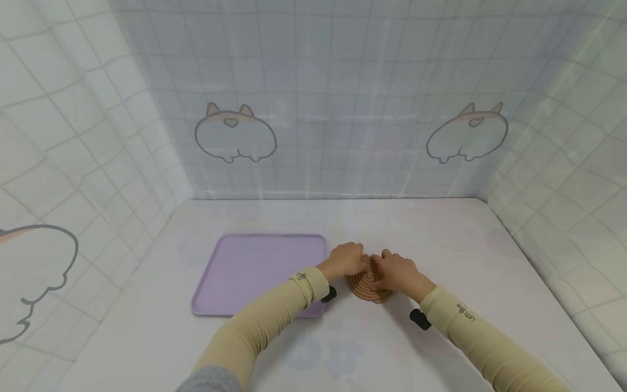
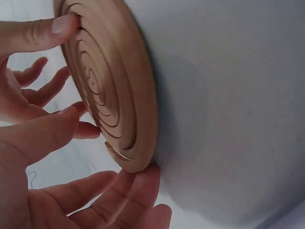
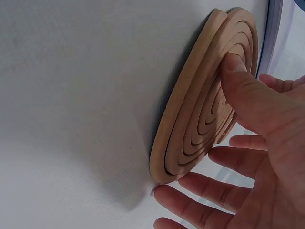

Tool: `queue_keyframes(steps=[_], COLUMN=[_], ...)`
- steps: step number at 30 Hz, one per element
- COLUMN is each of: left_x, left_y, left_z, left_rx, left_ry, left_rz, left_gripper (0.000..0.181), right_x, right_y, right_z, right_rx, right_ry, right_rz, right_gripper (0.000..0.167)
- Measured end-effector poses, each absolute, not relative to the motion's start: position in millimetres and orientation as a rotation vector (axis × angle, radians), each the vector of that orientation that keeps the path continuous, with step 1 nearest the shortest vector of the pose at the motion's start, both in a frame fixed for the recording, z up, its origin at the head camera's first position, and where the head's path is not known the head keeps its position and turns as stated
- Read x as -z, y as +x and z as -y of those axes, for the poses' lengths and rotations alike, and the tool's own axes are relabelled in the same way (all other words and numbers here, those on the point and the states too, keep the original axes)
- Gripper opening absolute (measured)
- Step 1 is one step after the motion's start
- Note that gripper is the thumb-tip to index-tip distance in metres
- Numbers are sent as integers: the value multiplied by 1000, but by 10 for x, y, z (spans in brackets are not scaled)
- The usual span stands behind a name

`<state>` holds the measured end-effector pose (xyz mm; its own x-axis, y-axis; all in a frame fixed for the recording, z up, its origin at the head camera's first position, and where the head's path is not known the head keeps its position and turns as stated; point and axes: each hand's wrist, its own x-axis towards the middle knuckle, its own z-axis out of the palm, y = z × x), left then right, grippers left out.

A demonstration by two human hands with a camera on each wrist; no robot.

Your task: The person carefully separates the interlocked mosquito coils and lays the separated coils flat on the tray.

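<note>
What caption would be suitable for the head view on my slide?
Left hand and right hand gripping a brown spiral coil beside a lilac tray on a white tabletop.

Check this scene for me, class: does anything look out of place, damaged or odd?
One thing: the outer end of the brown coil juts out, with a thin gap beside it in the left wrist view, interrupting the otherwise round outline. It may be made that way.
</note>
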<state>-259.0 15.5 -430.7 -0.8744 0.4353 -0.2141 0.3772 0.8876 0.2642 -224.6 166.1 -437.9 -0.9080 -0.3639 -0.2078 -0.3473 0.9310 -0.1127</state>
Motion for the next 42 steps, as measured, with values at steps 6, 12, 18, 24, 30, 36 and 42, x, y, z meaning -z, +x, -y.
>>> queue_keyframes(steps=[6,12,18,24,30,36,42], left_x=[4289,4294,4318,4284,4278,4190,4064], left_y=[-2625,-2659,-2705,-2726,-2736,-2716,-2733], left_z=[-161,-134,-98,-55,-7,93,244], left_rx=[-385,-516,-667,-846,-1015,-1146,-1314], left_ry=[557,512,493,392,328,328,326], left_rz=[-2789,-2781,-2714,-2696,-2641,-2581,-2541], left_gripper=[24,38,42,27,17,13,12], right_x=[4394,4396,4371,4374,4359,4273,4178], right_y=[-2242,-2211,-2171,-2164,-2164,-2221,-2337], right_z=[-1661,-1668,-1682,-1692,-1702,-1780,-1846], right_rx=[94,110,157,188,265,590,1152], right_ry=[-527,-538,-579,-568,-562,-505,-404], right_rz=[-2871,-2889,-2927,-2946,-2946,-2889,-2761], right_gripper=[76,79,81,88,94,90,53])
